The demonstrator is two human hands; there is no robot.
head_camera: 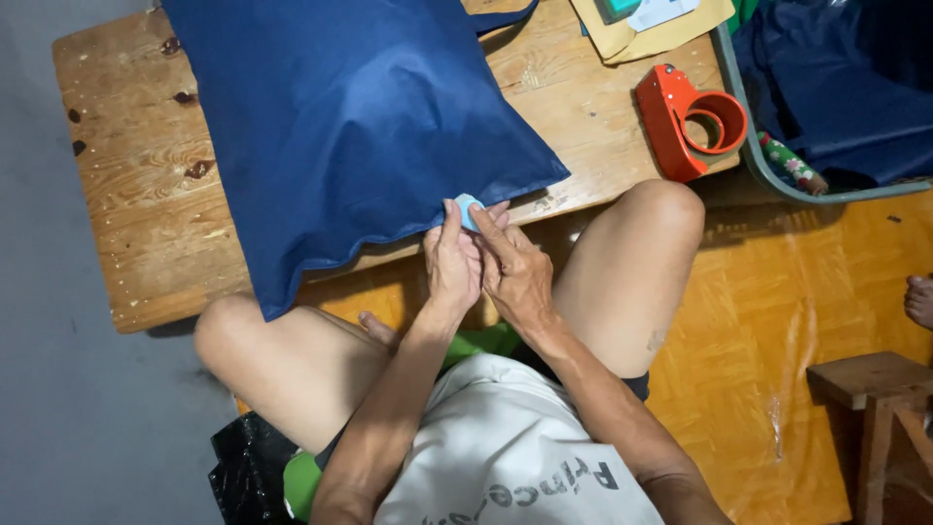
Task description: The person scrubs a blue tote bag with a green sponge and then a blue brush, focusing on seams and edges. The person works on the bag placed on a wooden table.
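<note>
At the near edge of the low wooden table (126, 194), both hands meet over one small thing. The left hand (450, 267) and the right hand (515, 275) are pressed close together, their fingertips pinching a small pale blue piece (468, 208), a tag or sticker by the look of it, right against the lower hem of the dark blue fabric bag (340, 117). Neither hand is clenched; both are closed in a fine pinch on the piece and the cloth edge beneath it. Held this way, the two hands seem to steady the hem so that the piece sits square on it, though whether it is already stuck down cannot be told.

The bag lies flat on the tabletop, tilted, with its lower corner hanging slightly over the table's near edge toward the person's bare knees, which likely keeps the hem within easy reach. Its cloth is smooth, plain and slightly creased.

Farther off, a red tape dispenser (688, 122) rests at the table's right end, a tan envelope (651, 34) lies beyond it, and a tub (768, 170) of more dark blue cloth stands beside the table. A small wooden stool (870, 384) sits on the orange floor.
</note>
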